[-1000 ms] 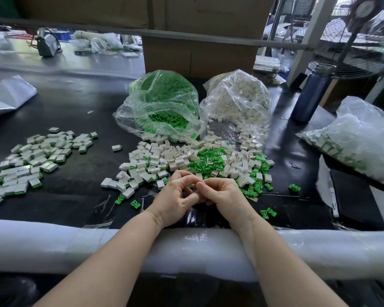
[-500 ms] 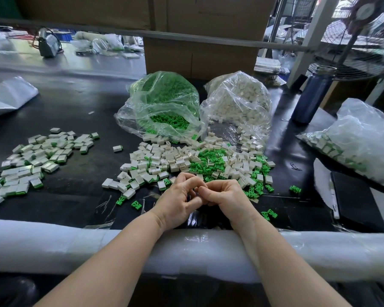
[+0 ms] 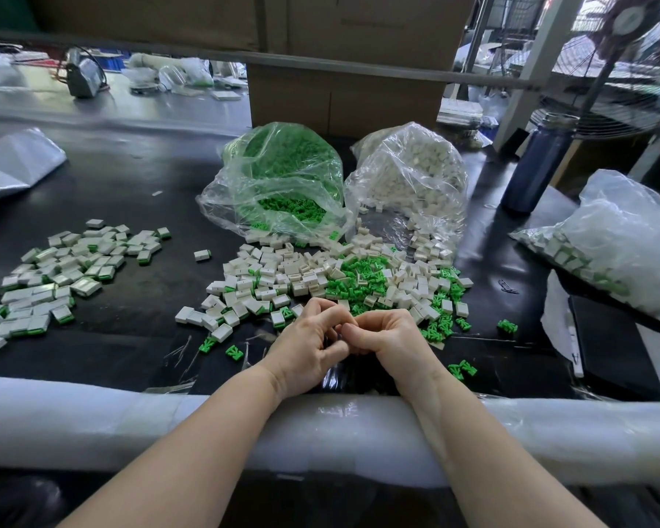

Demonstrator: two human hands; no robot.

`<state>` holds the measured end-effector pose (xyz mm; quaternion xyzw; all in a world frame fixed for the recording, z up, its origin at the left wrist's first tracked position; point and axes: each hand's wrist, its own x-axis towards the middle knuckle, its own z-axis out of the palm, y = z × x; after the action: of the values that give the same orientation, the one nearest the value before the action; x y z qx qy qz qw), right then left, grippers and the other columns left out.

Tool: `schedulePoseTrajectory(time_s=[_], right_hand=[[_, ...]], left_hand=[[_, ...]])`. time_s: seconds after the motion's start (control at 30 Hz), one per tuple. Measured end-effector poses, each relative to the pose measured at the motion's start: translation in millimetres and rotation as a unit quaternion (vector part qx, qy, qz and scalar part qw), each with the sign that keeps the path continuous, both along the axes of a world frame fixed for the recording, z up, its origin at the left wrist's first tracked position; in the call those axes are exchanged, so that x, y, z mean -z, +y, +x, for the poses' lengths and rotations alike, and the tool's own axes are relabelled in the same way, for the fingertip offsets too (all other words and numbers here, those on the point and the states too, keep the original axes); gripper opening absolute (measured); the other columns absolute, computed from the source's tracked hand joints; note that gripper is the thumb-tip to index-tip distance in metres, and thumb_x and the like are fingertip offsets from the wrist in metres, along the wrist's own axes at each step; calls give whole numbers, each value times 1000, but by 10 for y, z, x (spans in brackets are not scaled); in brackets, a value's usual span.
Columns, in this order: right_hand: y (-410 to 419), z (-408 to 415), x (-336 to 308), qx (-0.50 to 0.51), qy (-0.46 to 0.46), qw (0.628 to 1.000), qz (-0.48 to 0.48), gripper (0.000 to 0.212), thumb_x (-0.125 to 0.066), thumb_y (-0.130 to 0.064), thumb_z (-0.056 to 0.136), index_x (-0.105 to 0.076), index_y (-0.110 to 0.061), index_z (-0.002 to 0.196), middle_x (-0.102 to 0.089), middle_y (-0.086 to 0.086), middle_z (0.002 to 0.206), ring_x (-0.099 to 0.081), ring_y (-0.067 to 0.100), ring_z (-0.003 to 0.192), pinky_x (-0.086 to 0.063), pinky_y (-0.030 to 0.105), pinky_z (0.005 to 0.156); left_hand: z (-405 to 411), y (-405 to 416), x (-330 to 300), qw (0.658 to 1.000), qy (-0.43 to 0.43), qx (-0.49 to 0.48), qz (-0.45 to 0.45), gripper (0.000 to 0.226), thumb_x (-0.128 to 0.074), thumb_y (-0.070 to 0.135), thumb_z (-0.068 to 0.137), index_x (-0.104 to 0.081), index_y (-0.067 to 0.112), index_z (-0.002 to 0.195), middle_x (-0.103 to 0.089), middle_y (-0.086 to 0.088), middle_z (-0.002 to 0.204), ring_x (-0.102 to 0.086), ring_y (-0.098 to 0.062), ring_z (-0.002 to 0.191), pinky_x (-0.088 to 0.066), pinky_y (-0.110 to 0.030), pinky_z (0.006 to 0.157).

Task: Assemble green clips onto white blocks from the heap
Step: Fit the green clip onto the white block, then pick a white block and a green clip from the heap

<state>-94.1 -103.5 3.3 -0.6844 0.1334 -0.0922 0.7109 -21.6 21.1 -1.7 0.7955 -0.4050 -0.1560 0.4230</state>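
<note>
Head view: I look down at my two hands, close together at the near edge of the black table (image 3: 138, 184).
Far left of my fingers: the done pile (image 3: 65, 268), white blocks with green ends, well apart from my hands.
Left hand (image 3: 305, 354): fingers curled in, tips touching the right hand. I think they pinch a small part, but I cannot see it.
Between my fingertips: the block and clip must be here, hidden by my fingers.
Right hand (image 3: 387, 342): fingers curled tight too, thumb pressed toward the left hand.
Just past my fingers: the heap (image 3: 321, 276) of white blocks and green clips mixed up.
Behind the heap: a bag of green clips (image 3: 282, 177) and a bag of white blocks (image 3: 412, 173), both open.
Far right of my fingers: a blue bottle (image 3: 536, 165) and another full bag (image 3: 622, 238).
What could go wrong: if I push crooked, the clip may pop out and fall. My wrists could also knock loose clips off the edge.
Table: dark, flat, with a soft white pad (image 3: 92, 421) along the near edge.
Room: a busy shop with a cardboard box (image 3: 343, 97) and a fan (image 3: 625, 70) behind.
</note>
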Motion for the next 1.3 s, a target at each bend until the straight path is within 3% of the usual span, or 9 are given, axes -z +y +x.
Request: schedulePoseTrajectory(time_s=[0.17, 0.3, 0.43, 0.6, 0.77, 1.0, 1.07, 1.2, 1.3], right_hand=[[-2, -6, 0, 4, -2, 1000, -7, 8, -66, 1, 80, -69, 6, 74, -59, 10, 58, -51, 12, 51, -42, 21, 52], [9, -1, 15, -4, -14, 1000, -21, 14, -65, -10, 85, -71, 1, 81, -61, 14, 67, -53, 20, 63, -44, 29, 62], [-1, 19, 29, 29, -30, 999, -33, 15, -63, -20, 87, -73, -9, 88, -69, 10, 74, -63, 18, 69, -53, 26, 65], [-37, 7, 58, 70, -42, 995, -51, 9, -68, -9, 83, -70, -16, 78, -71, 7, 73, -66, 19, 69, -53, 21, 59], [-51, 16, 65, 75, -39, 991, -100, 6, -72, -4, 78, -68, -7, 75, -69, 19, 75, -64, 21, 65, -52, 22, 57], [-54, 60, 124, 62, -12, 987, -150, 8, -65, -8, 85, -63, -12, 78, -66, 9, 72, -63, 22, 68, -52, 33, 64], [-52, 61, 122, 61, -14, 986, -153, 8, -65, -9, 86, -63, -11, 79, -65, 7, 70, -62, 20, 65, -53, 35, 64], [-46, 45, 85, 89, -36, 985, -143, 13, -64, -12, 87, -63, -11, 74, -60, 1, 63, -56, 12, 55, -52, 33, 56], [-41, 14, 63, 97, -41, 987, -122, 16, -65, -13, 86, -61, -13, 71, -58, -2, 60, -54, 7, 52, -50, 24, 52]], left_hand=[[-3, 2, -1, 1000, -5, 3, -2, 22, -49, 25, 71, -49, 45, 82, -40, 8, 104, -50, -16, 99, -43, -35, 94], [34, 7, 31, 999, 15, -2, -46, 31, -54, 2, 84, -54, 33, 86, -38, 5, 103, -51, -20, 90, -46, -24, 86], [45, 9, 36, 997, 23, -27, -69, 6, -59, 13, 89, -58, 17, 92, -41, -3, 107, -49, -14, 80, -46, -16, 78], [45, -9, 44, 997, 2, -48, -60, 3, -59, 16, 89, -58, 17, 91, -45, -3, 102, -49, -11, 75, -43, -10, 72], [54, -7, 62, 997, 1, -55, -52, 8, -61, 17, 87, -63, 11, 93, -49, -5, 103, -48, -15, 74, -48, -26, 78], [43, -16, 46, 997, -5, -62, -47, 6, -62, 17, 87, -63, 13, 91, -51, -4, 101, -55, -29, 84, -48, -32, 80], [48, -15, 54, 996, -12, -68, -50, 8, -63, 16, 86, -65, 11, 92, -53, -4, 98, -56, -27, 85, -48, -31, 82], [58, -4, 67, 990, -27, -114, -84, 10, -65, 13, 84, -67, 13, 94, -63, 2, 90, -60, -12, 81, -46, -11, 75], [72, 10, 63, 976, -52, -182, -109, 18, -65, 13, 84, -68, 15, 102, -63, 6, 86, -59, -10, 78, -49, -17, 76]])
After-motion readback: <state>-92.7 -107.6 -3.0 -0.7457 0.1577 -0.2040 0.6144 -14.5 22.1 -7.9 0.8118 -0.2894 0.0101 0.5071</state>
